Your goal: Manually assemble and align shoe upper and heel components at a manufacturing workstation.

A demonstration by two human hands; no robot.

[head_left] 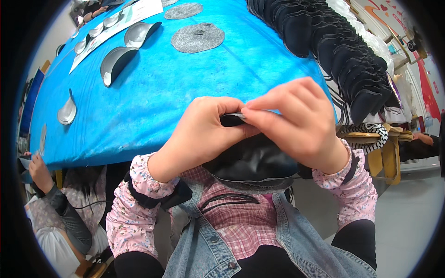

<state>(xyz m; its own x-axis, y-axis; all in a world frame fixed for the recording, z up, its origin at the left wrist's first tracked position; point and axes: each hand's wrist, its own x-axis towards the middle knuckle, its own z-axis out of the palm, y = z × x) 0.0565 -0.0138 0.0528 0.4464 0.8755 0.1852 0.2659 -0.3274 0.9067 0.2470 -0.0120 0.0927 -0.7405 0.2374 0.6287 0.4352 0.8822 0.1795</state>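
Both my hands are raised in front of my chest, over the near edge of the blue-covered table. My left hand [201, 132] is closed on the rim of a black leather-like piece [252, 162] with a grey fuzzy lower edge, which hangs below my fingers. My right hand [301, 123] pinches that same rim between thumb and forefinger, its fingertips meeting those of the left. Whether anything small sits in the pinch I cannot make out. Part of the black piece is hidden behind my hands.
The blue-covered table [153, 109] bears round grey felt pieces [198, 38] and curved grey-and-black pieces [118, 64]. A long stack of black pieces [336, 51] lines its right side. Another person's hand [41, 173] is at the left edge. Wooden stools [387, 157] stand at right.
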